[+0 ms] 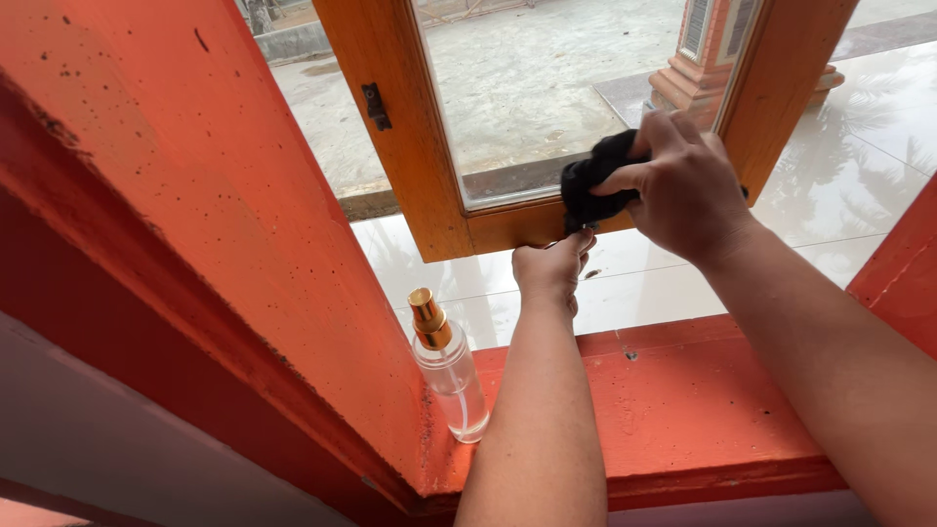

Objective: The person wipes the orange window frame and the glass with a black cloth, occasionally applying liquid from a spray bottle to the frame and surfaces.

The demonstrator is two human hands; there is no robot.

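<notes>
My right hand (683,190) is closed around a crumpled black cloth (590,185), pressing it on the lower rail of the varnished wooden window sash (508,226), at the glass pane's (547,78) bottom edge. My left hand (549,273) pinches that rail from below, fingers curled. I judge wiping mid-way: the glass looks fairly clear, the rail is being done. A clear spray bottle with gold cap (449,376) stands on the rough orange-painted sill (703,410).

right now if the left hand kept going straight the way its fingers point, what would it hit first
Most likely the bottom rail of the wooden window frame. The left hand points up and away with its fingertips right at that rail's lower edge, just beneath the black cloth in the right hand. Depth is hard to judge.
</notes>
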